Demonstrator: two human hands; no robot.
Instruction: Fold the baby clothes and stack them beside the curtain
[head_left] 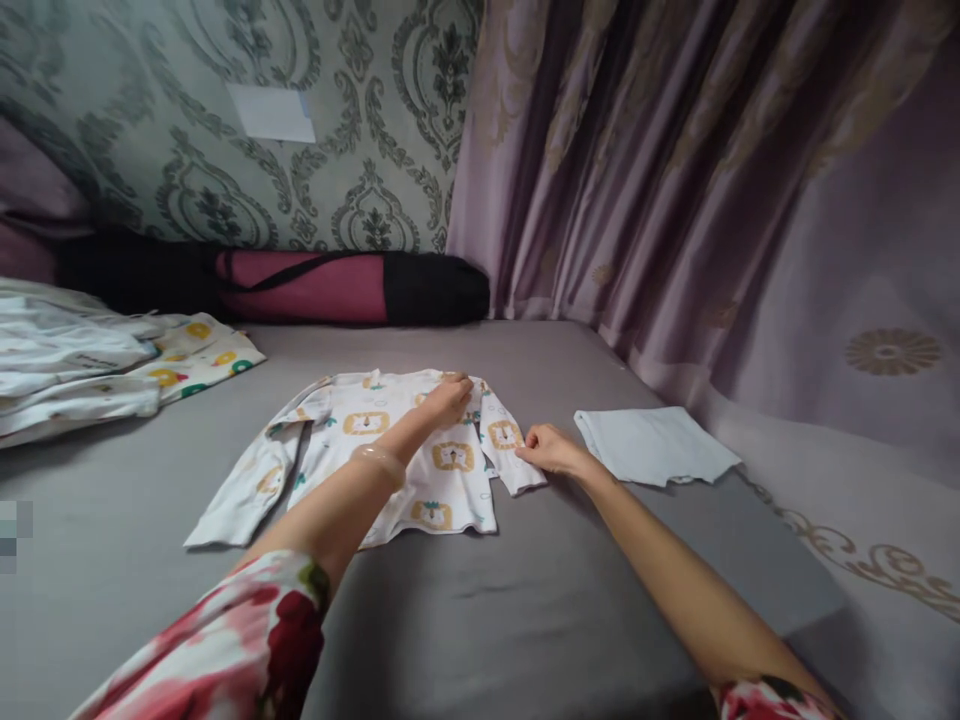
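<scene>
A small white long-sleeved shirt (397, 515) with yellow lion-face prints lies spread on the grey bed. My left hand (450, 398) reaches across it, fingers closed on the cloth near the right-hand shoulder; the fingertips are partly hidden. Closer to the cuff, my right hand (551, 449) pinches the outer edge of the right-hand sleeve (504, 435). The other sleeve (251, 490) stretches toward the lower left with a fold along it. My left forearm covers part of the shirt's front.
Right of the shirt lies a folded white cloth (660, 445) by the patterned curtain (675, 200). Several light clothes (75, 360) are heaped at the left. A long black and maroon bag (315, 285) rests along the wall at the back of the bed (465, 620).
</scene>
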